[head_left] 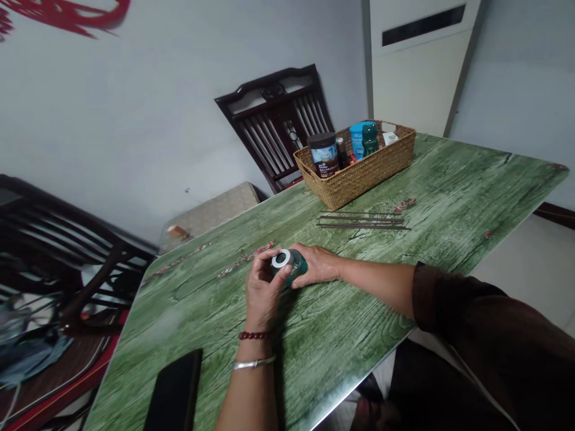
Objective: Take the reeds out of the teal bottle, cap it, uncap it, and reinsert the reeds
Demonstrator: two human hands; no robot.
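Both my hands are closed around a small greenish glass bottle point(296, 267) with a white ring-shaped cap, tilted above the green table. At the neck, my left hand point(264, 278) has its thumb and fingers on the cap's rim; a beaded bracelet and a silver bangle circle that wrist. My right hand point(318, 263) wraps the bottle's body from the right side. The fingers partly hide the glass. Beyond them, several thin dark sticks point(363, 221) lie side by side on the table.
A wicker basket point(372, 179) with a dark-lidded jar point(323, 155), a blue container and a green bottle stands at the back of the table point(215, 335). A black phone point(174, 392) lies front left. Dark wooden chairs point(278, 114) stand behind and at the left.
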